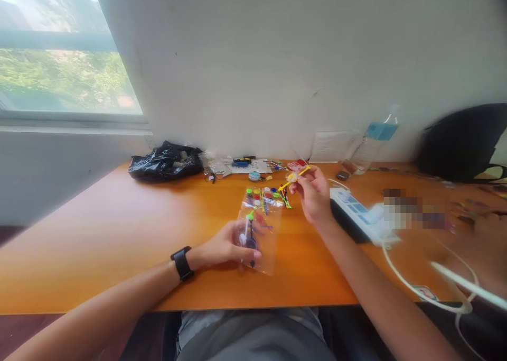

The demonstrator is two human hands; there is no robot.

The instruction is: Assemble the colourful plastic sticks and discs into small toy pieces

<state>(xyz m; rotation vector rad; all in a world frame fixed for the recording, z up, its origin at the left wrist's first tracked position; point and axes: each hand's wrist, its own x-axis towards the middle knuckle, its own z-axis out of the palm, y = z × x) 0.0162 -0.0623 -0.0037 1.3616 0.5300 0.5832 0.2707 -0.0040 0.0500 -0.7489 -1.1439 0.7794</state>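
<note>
My left hand [233, 247] is closed on a clear plastic bag [269, 263] near the table's front edge. A dark arrow-like piece with a round middle shows at its fingers, along with a green-and-white piece; whether these lie inside the bag cannot be told. My right hand [315, 194] pinches a yellow arrow spinner [292, 177], a thin pointed bar with a clear round disc at its middle, raised above the table. Just beyond the bag lie small round caps and sticks [263, 193] in green, yellow, red, white and blue, partly seen through the plastic.
A black plastic bag [166, 162] lies at the back left. Right of my right arm are a white power strip [352, 207] and white cables [400, 276]. A bottle with a blue label [380, 132] and a black backpack [463, 141] stand behind. A blurred person's hand [485, 244] is at far right.
</note>
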